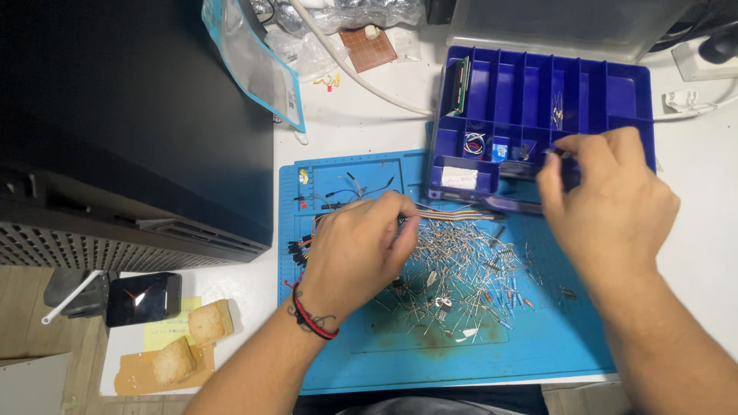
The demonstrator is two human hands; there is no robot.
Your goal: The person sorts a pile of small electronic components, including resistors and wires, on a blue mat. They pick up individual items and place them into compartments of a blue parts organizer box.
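Two bare arms come up from the bottom edge, with no sleeves on them. The left hand (357, 253) has a thin red and black string band (314, 321) around its wrist, with a small dark tattoo beside it. The right hand (611, 204) wears nothing.

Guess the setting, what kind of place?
Likely a hobby electronics bench: blue mat strewn with resistors, jumper wires, and a blue parts tray on a white desk.
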